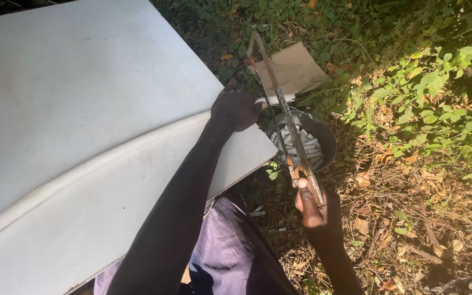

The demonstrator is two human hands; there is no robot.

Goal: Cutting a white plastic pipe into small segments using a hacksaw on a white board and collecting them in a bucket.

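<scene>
White flat board [66,98]: large, pale, fills the left half of the view, with a long white pipe [110,150] lying slantwise across it and running to the board's right corner. Left hand [236,108]: at that right corner of the board, fingers closed down on the pipe's end, which juts just past the board's edge. Hacksaw [286,117]: rusty frame, just right of the board's corner, slanting from upper left to lower right, its thin blade crossing the pipe's end beside the left hand. Round metal bowl [326,141]: on the ground right of the board's corner, under the saw, holding short white pipe pieces [304,146]. Cardboard sheet [296,68]: in the weeds beyond the bowl. Right hand [311,205]: below the bowl, right of the board, clamped around the saw's handle end.
</scene>
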